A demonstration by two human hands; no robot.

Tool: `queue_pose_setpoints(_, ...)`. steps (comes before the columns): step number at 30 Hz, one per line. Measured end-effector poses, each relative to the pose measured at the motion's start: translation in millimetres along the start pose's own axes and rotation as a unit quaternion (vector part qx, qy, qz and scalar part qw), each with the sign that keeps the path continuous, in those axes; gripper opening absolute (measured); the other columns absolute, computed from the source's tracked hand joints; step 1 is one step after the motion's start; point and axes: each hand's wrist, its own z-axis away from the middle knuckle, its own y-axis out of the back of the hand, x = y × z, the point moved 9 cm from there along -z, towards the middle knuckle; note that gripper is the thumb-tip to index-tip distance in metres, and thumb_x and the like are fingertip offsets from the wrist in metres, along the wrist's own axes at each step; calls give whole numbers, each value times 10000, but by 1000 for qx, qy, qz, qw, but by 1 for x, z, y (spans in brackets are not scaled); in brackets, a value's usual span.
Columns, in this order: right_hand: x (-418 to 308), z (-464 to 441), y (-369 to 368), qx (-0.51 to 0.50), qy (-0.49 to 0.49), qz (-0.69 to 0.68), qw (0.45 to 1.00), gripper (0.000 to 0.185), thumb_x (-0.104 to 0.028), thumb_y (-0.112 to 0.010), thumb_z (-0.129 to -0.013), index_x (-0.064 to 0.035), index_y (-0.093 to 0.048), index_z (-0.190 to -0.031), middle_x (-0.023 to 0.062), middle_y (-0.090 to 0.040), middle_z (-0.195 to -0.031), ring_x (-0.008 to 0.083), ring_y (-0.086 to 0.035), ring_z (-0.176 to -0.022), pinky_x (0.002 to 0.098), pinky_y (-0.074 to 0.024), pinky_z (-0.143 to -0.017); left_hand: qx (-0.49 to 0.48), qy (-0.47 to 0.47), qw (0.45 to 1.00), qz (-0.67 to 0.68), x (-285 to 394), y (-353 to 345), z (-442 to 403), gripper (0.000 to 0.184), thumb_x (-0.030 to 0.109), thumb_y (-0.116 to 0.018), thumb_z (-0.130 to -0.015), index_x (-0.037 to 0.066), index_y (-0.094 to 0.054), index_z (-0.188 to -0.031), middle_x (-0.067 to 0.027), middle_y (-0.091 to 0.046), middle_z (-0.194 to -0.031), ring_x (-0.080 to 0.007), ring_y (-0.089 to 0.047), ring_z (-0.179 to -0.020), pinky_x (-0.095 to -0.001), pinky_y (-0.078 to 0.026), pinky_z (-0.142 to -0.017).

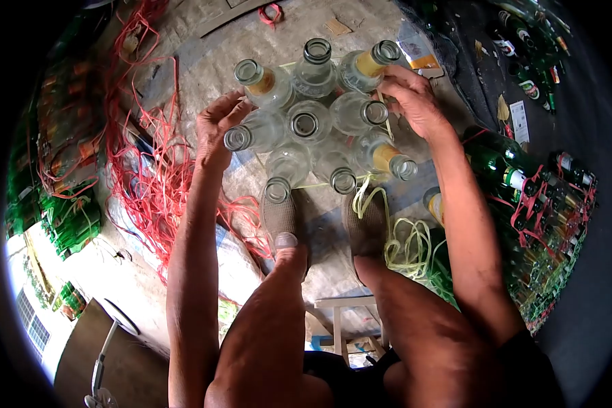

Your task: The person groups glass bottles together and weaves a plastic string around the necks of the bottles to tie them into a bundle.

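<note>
Head view; L hand point(219, 126), R hand point(416, 103) flank clear btls point(309, 123).

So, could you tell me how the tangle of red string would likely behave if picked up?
The red string would probably hang floppy, as its strands lie in loose curls. The heap looks airy, so likely light for its size. Being tangled, it may snag.

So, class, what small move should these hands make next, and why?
Probably draw the yellow twine snug: it runs around the clustered clear bottles, slack loops lie beside the right shoe, and the left hand and right hand flank the cluster.
</note>
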Motion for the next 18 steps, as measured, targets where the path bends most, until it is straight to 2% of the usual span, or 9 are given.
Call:
queue_pose_setpoints(5,0,8,0,28,11,24,999,312,-284,-764,-942,-88,-717,-1181,-6,-727,-1014,97,-683,-901,304,-576,-750,-4,-43,999,27,8,-6,10,286,74,-752,-961,-26,-725,-1228,-108,-781,-1048,-161,-731,-930,-302,-582,-848)
queue_pose_setpoints(8,5,13,0,4,20,44,999,309,-293,-766,-944,-85,-725,-1169,-22,-712,-975,78,-666,-885,303,-577,-753,27,-45,996,-71,4,-1,15,326,82,-741,-978,-21,-699,-1284,-94,-769,-1111,-138,-716,-959,-285,-575,-843)
queue_pose_setpoints(9,8,17,-1,2,17,41,999,298,-314,-764,-946,-95,-736,-1146,-39,-690,-937,59,-639,-859,284,-553,-729,11,-56,996,-65,6,-4,20,394,183,-761,-976,-4,-689,-1315,-81,-758,-1141,-142,-713,-972,-283,-575,-832)
queue_pose_setpoints(13,19,41,-12,-63,-11,45,997,278,-344,-761,-944,-108,-747,-1088,-62,-642,-878,45,-583,-796,257,-489,-676,-36,-25,998,-51,-1,6,38,565,388,-799,-910,44,-683,-1343,-50,-747,-1134,-147,-709,-974,-315,-590,-835)
queue_pose_setpoints(16,31,56,-9,-3,-54,65,996,251,-352,-753,-953,-112,-744,-1028,-72,-613,-843,39,-573,-784,251,-491,-664,25,-20,999,-12,-3,6,59,489,328,-754,-956,50,-673,-1350,-60,-740,-1141,-150,-707,-1001,-328,-601,-830)
queue_pose_setpoints(17,36,60,-12,-28,-27,21,999,221,-235,-725,-990,-39,-746,-1091,-51,-636,-896,36,-582,-824,254,-479,-696,66,18,996,-54,-4,4,71,318,260,-693,-1000,47,-693,-1237,-56,-724,-1075,-150,-698,-976,-331,-608,-821)
queue_pose_setpoints(18,36,63,-11,-18,-20,22,999,224,-230,-721,-995,-33,-745,-1099,-46,-640,-904,38,-584,-828,254,-483,-702,64,11,996,-59,-6,4,74,256,237,-676,-1011,49,-690,-1184,-50,-713,-1040,-144,-692,-952,-327,-607,-818)
